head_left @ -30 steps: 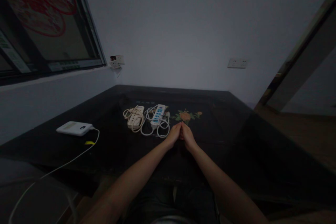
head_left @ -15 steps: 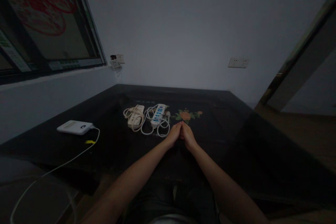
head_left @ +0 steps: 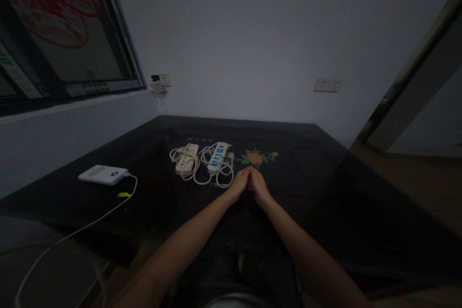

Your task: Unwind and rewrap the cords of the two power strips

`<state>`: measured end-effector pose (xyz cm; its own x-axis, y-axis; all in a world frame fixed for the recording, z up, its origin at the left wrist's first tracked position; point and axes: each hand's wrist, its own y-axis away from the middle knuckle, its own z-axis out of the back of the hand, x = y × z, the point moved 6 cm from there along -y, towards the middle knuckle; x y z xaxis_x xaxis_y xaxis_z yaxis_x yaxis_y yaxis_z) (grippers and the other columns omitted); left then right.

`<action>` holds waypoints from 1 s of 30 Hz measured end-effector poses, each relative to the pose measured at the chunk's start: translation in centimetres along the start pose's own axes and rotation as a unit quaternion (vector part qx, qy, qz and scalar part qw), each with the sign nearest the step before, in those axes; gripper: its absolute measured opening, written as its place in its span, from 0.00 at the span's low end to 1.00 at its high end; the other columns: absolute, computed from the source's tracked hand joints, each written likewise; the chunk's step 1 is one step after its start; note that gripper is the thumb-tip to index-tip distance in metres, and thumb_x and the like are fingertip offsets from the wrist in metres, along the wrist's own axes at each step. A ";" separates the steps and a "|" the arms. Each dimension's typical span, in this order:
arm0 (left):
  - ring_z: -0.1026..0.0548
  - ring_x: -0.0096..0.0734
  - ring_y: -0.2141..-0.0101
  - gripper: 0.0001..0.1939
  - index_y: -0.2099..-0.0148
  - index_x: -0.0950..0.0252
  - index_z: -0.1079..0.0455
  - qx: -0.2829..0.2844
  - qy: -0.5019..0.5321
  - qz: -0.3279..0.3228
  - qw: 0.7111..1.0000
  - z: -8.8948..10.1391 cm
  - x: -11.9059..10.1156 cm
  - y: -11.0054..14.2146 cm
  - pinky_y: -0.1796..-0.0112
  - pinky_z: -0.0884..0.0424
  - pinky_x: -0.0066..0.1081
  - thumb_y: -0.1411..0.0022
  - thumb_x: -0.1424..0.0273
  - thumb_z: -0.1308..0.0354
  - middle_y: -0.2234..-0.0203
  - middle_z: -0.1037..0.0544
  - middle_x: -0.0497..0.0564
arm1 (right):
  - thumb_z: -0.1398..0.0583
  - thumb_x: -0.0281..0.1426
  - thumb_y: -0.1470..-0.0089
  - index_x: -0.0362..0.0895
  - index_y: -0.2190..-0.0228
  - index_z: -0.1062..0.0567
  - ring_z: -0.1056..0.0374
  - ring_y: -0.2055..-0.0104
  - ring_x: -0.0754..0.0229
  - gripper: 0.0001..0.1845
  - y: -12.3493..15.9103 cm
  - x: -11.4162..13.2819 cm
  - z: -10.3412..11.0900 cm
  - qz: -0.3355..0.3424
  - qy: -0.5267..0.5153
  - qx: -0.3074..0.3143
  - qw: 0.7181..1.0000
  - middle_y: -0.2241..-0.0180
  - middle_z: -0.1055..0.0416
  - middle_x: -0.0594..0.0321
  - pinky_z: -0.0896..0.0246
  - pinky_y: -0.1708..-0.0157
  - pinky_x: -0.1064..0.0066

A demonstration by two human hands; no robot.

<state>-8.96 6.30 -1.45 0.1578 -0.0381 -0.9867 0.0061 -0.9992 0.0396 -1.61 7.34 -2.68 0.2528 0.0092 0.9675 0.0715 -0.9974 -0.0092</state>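
Observation:
My left hand (head_left: 239, 186) and my right hand (head_left: 259, 186) meet at the fingertips on the dark table (head_left: 288, 221). Their fingers look pressed together, with no object visible in either; the undersides are hidden. Just left of my left hand lies a white power strip with blue sockets (head_left: 217, 158), its white cable (head_left: 225, 184) looped around it. Beside that strip sits a cream power strip (head_left: 185, 165), wrapped in its own cord (head_left: 175, 153). A printed flower (head_left: 254, 158) on the tabletop shows just beyond my fingertips.
On the table's left side lies a white power bank (head_left: 103, 175), its white cable (head_left: 97, 221) hanging over the front edge. A yellow tag (head_left: 124, 195) is close to it. Wall sockets (head_left: 327, 85) are at the back right, with another socket (head_left: 165, 80) in the left corner by the window.

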 end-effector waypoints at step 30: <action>0.24 0.32 0.65 0.13 0.65 0.68 0.29 -0.020 0.012 0.011 1.000 0.1 -0.4 0.5 0.66 0.30 0.27 0.35 0.68 0.52 0.68 0.21 0.54 | 0.41 0.50 0.56 0.46 0.75 0.32 0.42 0.81 0.64 0.20 0.1 0.2 -0.1 0.007 -0.011 -0.005 1.000 0.83 0.38 0.69 0.53 0.84 0.75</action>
<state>-9.11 5.86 -1.05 0.1823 -0.0585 -0.9815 0.0425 -0.9968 0.0673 -1.63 7.29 -2.44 0.2755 -0.0040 0.9613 0.0579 -0.9981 -0.0207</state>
